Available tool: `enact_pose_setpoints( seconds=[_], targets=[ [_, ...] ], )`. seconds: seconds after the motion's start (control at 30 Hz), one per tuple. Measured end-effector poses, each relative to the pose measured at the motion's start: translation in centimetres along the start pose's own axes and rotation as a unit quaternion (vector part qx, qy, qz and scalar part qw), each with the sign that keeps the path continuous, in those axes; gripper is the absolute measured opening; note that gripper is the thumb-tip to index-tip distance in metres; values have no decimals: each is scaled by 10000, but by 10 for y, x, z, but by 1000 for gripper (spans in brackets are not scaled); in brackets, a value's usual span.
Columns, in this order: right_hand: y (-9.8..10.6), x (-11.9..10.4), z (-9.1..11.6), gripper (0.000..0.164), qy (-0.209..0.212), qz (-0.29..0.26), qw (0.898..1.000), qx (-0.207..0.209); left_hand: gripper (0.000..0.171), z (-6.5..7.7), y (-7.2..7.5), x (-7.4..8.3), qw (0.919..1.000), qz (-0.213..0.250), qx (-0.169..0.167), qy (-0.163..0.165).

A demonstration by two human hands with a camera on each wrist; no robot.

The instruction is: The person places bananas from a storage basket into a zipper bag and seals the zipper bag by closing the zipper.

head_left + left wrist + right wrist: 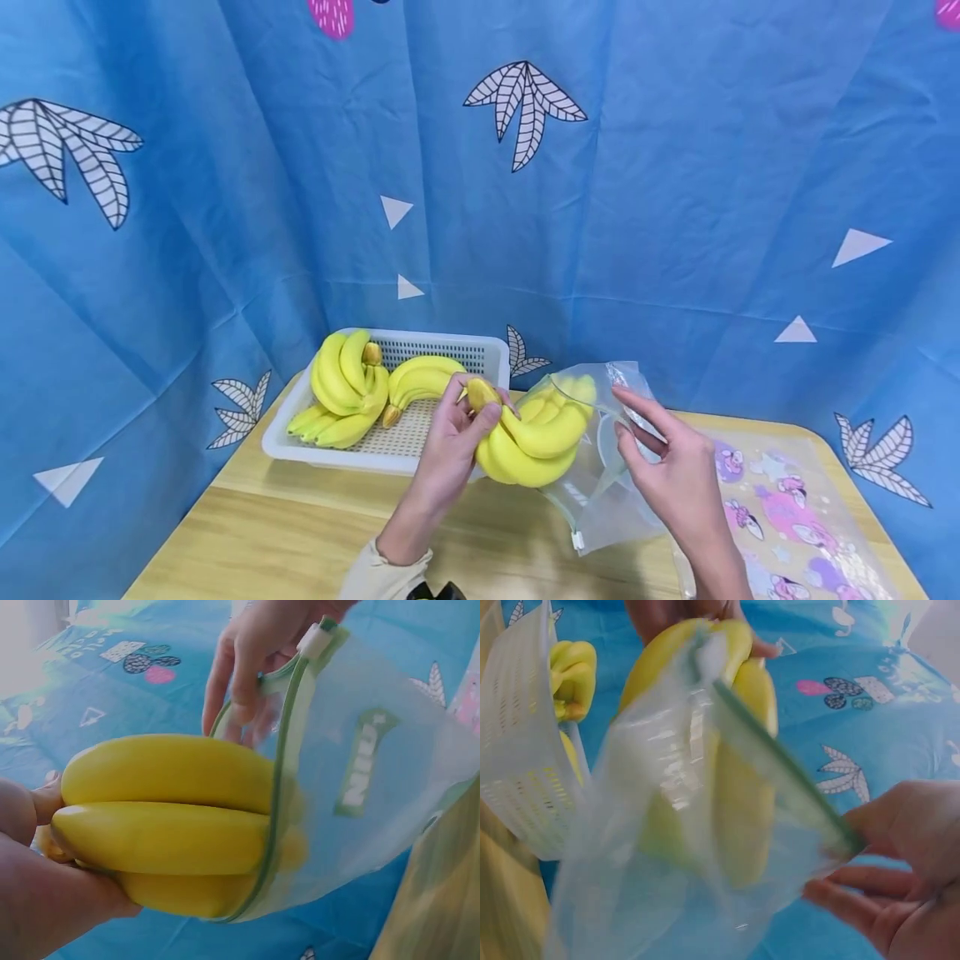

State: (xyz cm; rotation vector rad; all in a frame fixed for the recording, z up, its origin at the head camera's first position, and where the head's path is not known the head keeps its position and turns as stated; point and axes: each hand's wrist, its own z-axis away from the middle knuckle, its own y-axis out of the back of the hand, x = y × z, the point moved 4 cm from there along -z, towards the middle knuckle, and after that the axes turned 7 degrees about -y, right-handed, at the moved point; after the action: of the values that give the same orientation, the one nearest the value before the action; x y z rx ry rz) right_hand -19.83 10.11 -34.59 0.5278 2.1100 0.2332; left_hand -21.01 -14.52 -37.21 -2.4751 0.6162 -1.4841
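Note:
My left hand [459, 429] grips a bunch of yellow bananas [536, 442] by its brown stem end. The far ends of the bananas lie inside the mouth of a clear zip bag [611, 508], while the stem end stays outside it. A green strip edges the bag's mouth, with a white slider [315, 641] at one end. On the bag's other side, my right hand [671, 462] has thumb and forefinger at the bag. The right wrist view shows this hand [889, 874] pinching the end of the green strip, somewhat blurred.
Behind my left hand stands a white plastic basket [300, 450] holding more banana bunches [348, 379]. Flat on the right side of the wooden table [300, 533] lies a clear sheet with pink and purple cartoon prints [795, 512]. A blue patterned curtain [675, 208] hangs behind.

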Motion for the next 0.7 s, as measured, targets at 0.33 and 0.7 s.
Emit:
enact_pose_setpoints(
  seconds=[0.33, 0.7],
  targets=[
    [1, -3, 5, 17, -660, 1045, 9919, 310, 35, 4, -20, -30, 9945, -931, -341, -337],
    [5, -7, 6, 16, -383, 982, 9928, 566, 33, 19, -38, -46, 9071, -3548, -2238, -344]
  ],
)
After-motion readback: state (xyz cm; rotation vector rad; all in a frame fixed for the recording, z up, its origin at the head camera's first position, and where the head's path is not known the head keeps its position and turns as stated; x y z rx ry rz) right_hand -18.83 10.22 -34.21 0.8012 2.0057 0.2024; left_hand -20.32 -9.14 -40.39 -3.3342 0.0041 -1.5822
